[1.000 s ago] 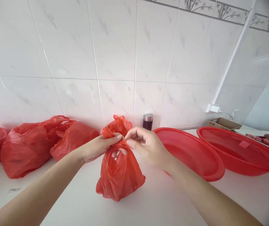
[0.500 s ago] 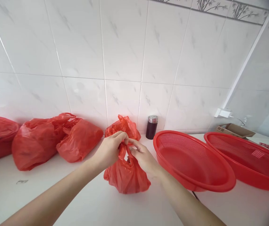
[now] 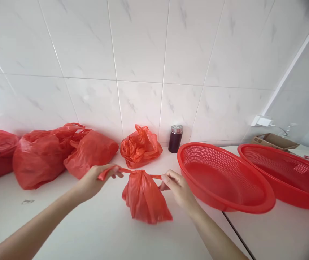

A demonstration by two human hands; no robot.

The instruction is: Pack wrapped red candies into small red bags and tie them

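Observation:
A small red plastic bag [image 3: 145,196] stands on the white counter [image 3: 95,227] in front of me, its top gathered into a knot. My left hand [image 3: 93,182] pinches the bag's left handle, stretched out to the left. My right hand [image 3: 177,187] pinches the right handle, stretched to the right. Both handles are taut and level with the knot.
Behind the bag lies a crumpled red bag [image 3: 140,146] and a dark jar with a metal lid [image 3: 175,139] by the tiled wall. Larger full red bags [image 3: 51,155] sit at the left. Two red mesh baskets [image 3: 222,177] [image 3: 287,173] stand at the right, with a cardboard box [image 3: 276,141] beyond.
My hands were together at the top of the bag, working the handles. They have now moved apart, left and right, and the handles are stretched tight.

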